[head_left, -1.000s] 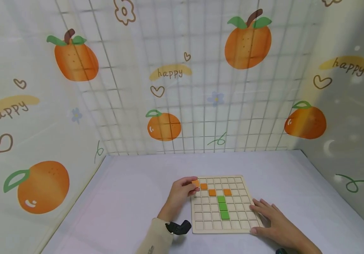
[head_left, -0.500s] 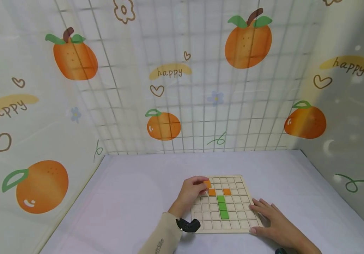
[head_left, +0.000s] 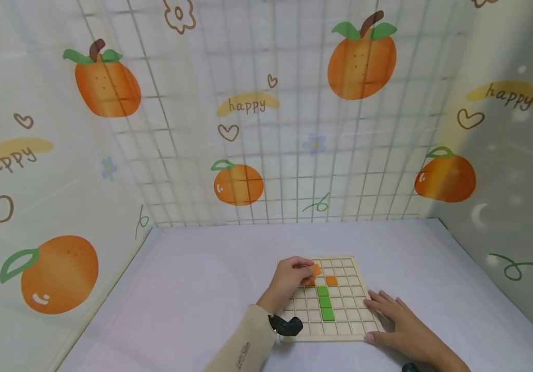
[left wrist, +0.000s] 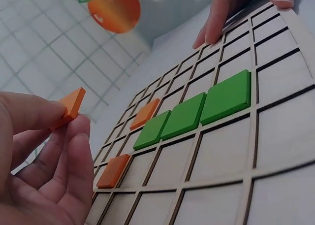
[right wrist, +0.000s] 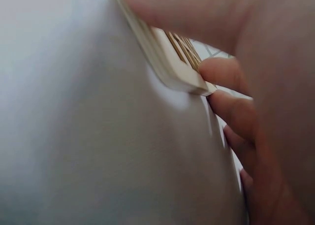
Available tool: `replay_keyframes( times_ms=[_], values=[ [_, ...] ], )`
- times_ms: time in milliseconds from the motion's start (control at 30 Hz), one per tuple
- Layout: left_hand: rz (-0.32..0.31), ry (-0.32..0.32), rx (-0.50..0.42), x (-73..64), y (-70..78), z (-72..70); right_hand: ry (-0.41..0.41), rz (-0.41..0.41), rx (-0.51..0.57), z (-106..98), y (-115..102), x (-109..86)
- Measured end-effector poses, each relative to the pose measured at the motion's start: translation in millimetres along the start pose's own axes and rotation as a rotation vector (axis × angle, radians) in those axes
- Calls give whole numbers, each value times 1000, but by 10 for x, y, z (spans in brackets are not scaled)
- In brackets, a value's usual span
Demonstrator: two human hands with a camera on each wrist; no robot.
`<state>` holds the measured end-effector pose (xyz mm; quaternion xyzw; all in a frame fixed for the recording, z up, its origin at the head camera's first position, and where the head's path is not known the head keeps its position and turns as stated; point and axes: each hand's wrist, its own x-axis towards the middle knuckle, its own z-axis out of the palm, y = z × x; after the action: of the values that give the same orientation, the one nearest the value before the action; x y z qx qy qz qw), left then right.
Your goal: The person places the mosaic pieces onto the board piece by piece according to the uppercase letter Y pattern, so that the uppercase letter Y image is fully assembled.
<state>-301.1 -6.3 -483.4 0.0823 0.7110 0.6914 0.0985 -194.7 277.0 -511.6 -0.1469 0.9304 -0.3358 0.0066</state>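
Note:
My left hand (head_left: 289, 276) pinches an orange square tile (left wrist: 74, 104) between thumb and fingers, raised over the far left part of a pale wooden grid board (head_left: 350, 312). On the board, three green square tiles (head_left: 324, 304) form a column. One orange tile (head_left: 331, 280) lies diagonally beyond the column's far end, to the right. Another orange tile (left wrist: 113, 171) lies on the opposite diagonal, partly hidden by my left hand in the head view. My right hand (head_left: 403, 325) rests at the board's near right corner, fingers spread along the right side and thumb at the front edge.
The board lies on a pale tabletop (head_left: 201, 289). Behind the table hangs a translucent curtain (head_left: 285, 170) printed with oranges, with a wire grid (head_left: 173, 124) showing through. A black device (head_left: 286, 325) is strapped to my left wrist, below a beige sleeve (head_left: 248, 341).
My left hand has moved rightward across the board's far side, carrying the pinched orange tile. An orange tile near the far left is now out of sight behind it. My right hand stays put.

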Motion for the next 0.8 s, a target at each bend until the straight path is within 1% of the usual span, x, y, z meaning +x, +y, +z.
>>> replay_keyframes(
  times_ms=[167, 233, 333, 533, 633, 800],
  values=[
    [-7, -10, -9, 42, 30, 77, -6, 26, -13, 1, -12, 11],
    [-11, -13, -13, 61, 27, 111, -12, 42, -13, 1, -16, 15],
    [-13, -24, -13, 88, 12, 166, -22, 44, -13, -3, -20, 16],
    [-29, -51, -42, 154, -22, 268, -35, 32, -3, -16, -22, 9],
    [-24, -76, -25, 182, -25, 300, -30, 35, 9, -10, -9, 7],
    [-26, -82, 5, 216, -4, 340, 2, -9, 14, 0, 20, 2]
  ],
)
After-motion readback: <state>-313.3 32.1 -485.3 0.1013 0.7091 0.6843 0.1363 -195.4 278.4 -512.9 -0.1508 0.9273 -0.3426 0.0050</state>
